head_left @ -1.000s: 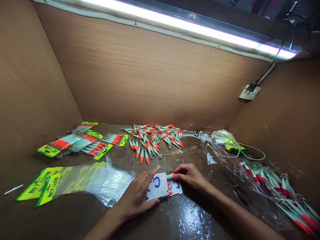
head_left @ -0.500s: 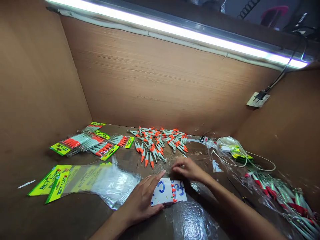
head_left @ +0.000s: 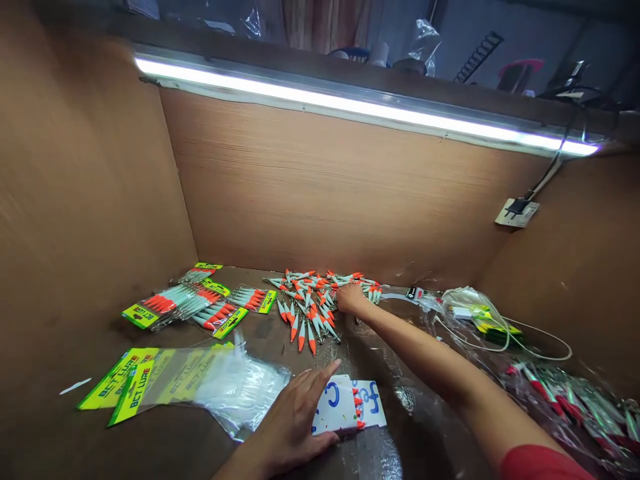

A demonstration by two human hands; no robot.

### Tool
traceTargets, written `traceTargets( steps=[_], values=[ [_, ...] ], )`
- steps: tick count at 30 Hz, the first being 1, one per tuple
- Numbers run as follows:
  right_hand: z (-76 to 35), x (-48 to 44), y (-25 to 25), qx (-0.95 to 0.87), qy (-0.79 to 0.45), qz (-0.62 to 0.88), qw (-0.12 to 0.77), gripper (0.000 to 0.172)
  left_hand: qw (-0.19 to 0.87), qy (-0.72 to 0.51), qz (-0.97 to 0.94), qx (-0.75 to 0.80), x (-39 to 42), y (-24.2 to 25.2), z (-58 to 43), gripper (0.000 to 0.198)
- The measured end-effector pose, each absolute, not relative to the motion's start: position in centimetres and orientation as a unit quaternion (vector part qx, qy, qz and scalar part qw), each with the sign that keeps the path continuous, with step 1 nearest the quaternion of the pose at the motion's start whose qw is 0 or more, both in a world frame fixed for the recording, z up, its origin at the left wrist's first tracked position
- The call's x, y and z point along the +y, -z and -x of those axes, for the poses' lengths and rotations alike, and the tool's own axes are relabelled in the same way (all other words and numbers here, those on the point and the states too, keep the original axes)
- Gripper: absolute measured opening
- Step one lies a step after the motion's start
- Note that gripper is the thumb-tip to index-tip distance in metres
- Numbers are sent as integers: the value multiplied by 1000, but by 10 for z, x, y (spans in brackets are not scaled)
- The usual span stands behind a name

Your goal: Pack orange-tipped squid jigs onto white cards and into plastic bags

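My left hand [head_left: 300, 410] lies against the left end of a white block [head_left: 340, 410] with blue handwriting on it. Its fingers are stretched along the far side, and the thumb is apart on the near side. A row of orange lure tips [head_left: 358, 408] shows at the block's right part, beside a white lettered piece [head_left: 373, 403]. At the back, my right hand [head_left: 351, 298] is in a pile of white-and-orange fishing lures [head_left: 307, 310]. The right fingers are curled and closed; what they hold is hidden.
Open plastic bags with yellow headers [head_left: 150, 383] lie at left, in front of filled lure packets [head_left: 190, 303]. On the right are a white cable [head_left: 545, 357], yellow-green packets [head_left: 493, 327] and bagged red-and-silver lures [head_left: 565, 393]. Wooden walls enclose the table.
My right hand has moved away from beside the block, forward to the lure pile. My left hand stays at the block. The camera view has tilted up.
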State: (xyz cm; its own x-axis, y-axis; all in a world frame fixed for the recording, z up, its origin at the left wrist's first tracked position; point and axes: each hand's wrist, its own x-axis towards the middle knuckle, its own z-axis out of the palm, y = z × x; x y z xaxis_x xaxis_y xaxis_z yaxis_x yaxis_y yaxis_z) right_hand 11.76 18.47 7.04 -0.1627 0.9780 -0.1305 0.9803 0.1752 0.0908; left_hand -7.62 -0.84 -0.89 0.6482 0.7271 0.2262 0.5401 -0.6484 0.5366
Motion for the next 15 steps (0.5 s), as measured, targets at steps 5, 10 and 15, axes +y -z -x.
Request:
traceTargets(
  steps=[5,10,15],
  values=[
    [-128,194,-80,753,108,-646,68,33,219,-220,-882,355,-9,8,76,118],
    [-171,171,-99,775,223,-591,-27,24,228,-226,-881,349,-7,10,77,116],
    [-222,104,-87,741,364,-518,-223,37,230,-242,-878,344,-4,16,77,113]
  ],
)
